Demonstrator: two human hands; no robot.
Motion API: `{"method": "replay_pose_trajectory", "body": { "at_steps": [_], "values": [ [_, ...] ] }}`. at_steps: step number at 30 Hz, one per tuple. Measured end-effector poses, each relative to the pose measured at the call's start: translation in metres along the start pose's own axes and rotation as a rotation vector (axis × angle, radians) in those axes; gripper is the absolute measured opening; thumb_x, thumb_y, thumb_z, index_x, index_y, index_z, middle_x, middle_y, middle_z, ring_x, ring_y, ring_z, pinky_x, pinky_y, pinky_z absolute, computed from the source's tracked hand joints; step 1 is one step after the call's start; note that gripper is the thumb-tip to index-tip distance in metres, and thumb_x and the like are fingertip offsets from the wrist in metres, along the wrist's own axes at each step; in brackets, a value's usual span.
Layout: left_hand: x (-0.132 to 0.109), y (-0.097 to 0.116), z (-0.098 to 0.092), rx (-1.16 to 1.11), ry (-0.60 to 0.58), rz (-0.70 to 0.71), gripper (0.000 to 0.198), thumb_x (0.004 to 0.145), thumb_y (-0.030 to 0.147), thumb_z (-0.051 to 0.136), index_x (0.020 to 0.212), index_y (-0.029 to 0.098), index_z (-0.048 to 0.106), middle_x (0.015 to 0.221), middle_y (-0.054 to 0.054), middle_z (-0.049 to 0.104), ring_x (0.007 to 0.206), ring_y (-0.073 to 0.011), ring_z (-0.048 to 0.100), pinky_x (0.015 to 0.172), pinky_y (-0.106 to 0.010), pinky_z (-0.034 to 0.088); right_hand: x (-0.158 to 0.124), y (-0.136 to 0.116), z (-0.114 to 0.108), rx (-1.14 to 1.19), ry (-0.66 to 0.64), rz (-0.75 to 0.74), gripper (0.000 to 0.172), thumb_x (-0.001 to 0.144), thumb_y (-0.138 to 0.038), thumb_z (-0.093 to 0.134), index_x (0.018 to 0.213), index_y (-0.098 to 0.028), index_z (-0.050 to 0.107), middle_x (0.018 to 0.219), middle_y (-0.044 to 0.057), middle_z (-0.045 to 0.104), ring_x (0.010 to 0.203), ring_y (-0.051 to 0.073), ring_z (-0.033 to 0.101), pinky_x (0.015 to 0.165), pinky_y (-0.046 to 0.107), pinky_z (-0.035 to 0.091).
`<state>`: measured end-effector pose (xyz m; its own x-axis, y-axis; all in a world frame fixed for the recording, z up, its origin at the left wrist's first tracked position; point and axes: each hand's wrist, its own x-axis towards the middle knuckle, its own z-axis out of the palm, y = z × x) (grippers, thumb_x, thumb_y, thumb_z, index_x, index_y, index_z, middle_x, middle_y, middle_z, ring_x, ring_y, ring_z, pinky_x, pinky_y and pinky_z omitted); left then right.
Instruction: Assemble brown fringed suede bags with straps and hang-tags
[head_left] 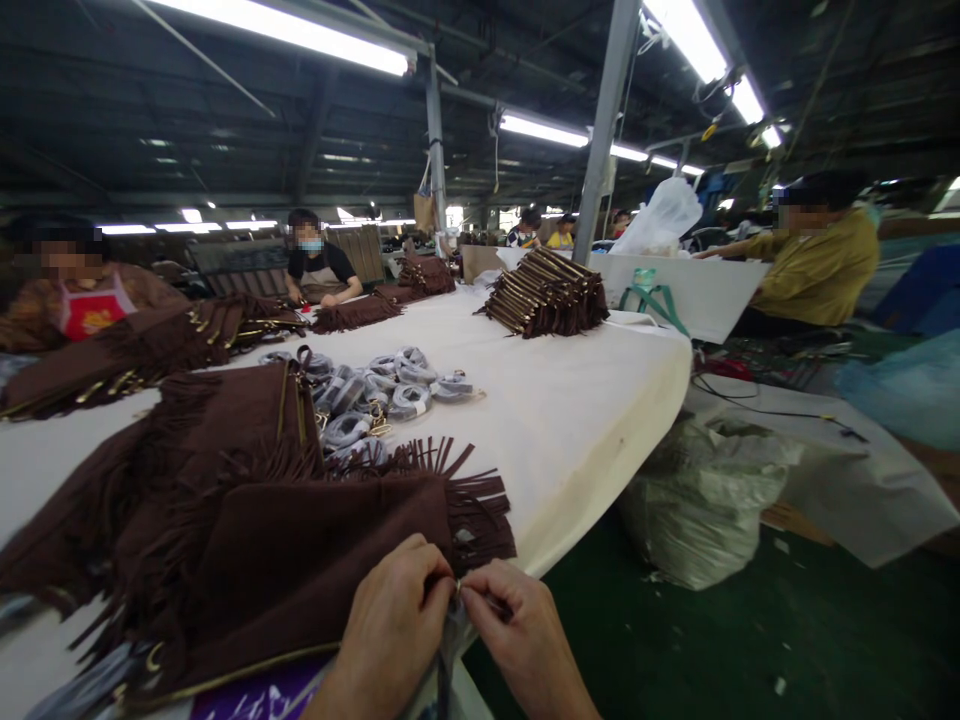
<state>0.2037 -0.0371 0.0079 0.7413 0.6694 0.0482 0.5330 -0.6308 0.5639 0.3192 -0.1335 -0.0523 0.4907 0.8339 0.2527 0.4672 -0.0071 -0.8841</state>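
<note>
My left hand (397,622) and my right hand (523,625) meet at the table's near edge, thumbs and fingertips pinched together. Between them is a small shiny metal fitting (458,588), partly covered by the fingers. From it hangs a dark strap (446,655) that looks wrapped in clear plastic. Just beyond my left hand lies a dark brown fringed bag (315,555), with a gold zipper along its near edge. Its fringe (480,505) spreads toward the right. More brown fringed pieces (232,410) are piled behind it.
Coiled, plastic-wrapped straps (375,390) lie mid-table. Beyond them is a stack of brown bags with gold zippers (547,292). Co-workers sit at the left (97,290), across the table (322,265) and at the right (814,255). A plastic sack (705,500) stands on the floor beside the white table (592,420).
</note>
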Motion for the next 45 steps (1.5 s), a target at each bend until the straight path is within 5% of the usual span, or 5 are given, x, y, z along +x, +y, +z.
{"method": "replay_pose_trajectory", "body": {
  "at_steps": [16, 25, 34, 40, 45],
  "values": [
    [0.013, 0.013, -0.013, 0.452, -0.304, 0.271, 0.025, 0.087, 0.003, 0.045, 0.075, 0.016, 0.063, 0.085, -0.004, 0.063, 0.069, -0.0153, 0.059, 0.058, -0.026, 0.035, -0.001, 0.009, 0.004, 0.2, -0.021, 0.141, 0.021, 0.08, -0.029, 0.054, 0.068, -0.017, 0.066, 0.065, 0.002, 0.062, 0.065, 0.019, 0.057, 0.061, 0.026, 0.04],
    [0.006, 0.005, -0.001, 0.587, -0.305, 0.44, 0.023, 0.085, 0.002, 0.045, 0.091, 0.019, 0.059, 0.099, -0.006, 0.064, 0.086, -0.021, 0.059, 0.067, -0.028, 0.045, -0.002, -0.001, 0.001, 0.249, -0.044, 0.153, 0.023, 0.081, -0.032, 0.054, 0.072, -0.016, 0.069, 0.07, 0.004, 0.065, 0.07, 0.02, 0.059, 0.065, 0.028, 0.043],
    [0.01, -0.014, -0.018, -0.058, 0.032, 0.363, 0.02, 0.085, 0.005, 0.036, 0.074, 0.022, 0.04, 0.075, 0.001, 0.047, 0.066, -0.0132, 0.047, 0.059, -0.024, 0.036, -0.003, 0.007, -0.008, 0.397, -0.092, 0.163, 0.027, 0.077, -0.03, 0.061, 0.101, -0.018, 0.067, 0.063, -0.005, 0.048, 0.055, 0.012, 0.043, 0.052, 0.024, 0.035],
    [0.014, 0.001, -0.038, -0.174, 0.099, 0.416, 0.016, 0.085, 0.01, 0.038, 0.074, 0.021, 0.043, 0.078, 0.0, 0.049, 0.069, -0.0138, 0.046, 0.061, -0.025, 0.036, 0.019, -0.022, -0.016, 0.113, -0.109, -0.137, 0.016, 0.082, -0.018, 0.056, 0.085, -0.021, 0.072, 0.082, 0.002, 0.061, 0.073, 0.015, 0.056, 0.067, 0.026, 0.043],
    [0.025, 0.002, -0.031, -0.475, 0.004, 0.189, 0.015, 0.088, 0.025, 0.038, 0.08, 0.02, 0.05, 0.071, 0.001, 0.051, 0.064, -0.0145, 0.052, 0.057, -0.024, 0.042, 0.033, -0.025, -0.01, 0.269, -0.135, -0.028, 0.015, 0.083, -0.027, 0.059, 0.073, -0.019, 0.068, 0.064, -0.002, 0.057, 0.057, 0.012, 0.053, 0.055, 0.023, 0.04]
  ]
}}
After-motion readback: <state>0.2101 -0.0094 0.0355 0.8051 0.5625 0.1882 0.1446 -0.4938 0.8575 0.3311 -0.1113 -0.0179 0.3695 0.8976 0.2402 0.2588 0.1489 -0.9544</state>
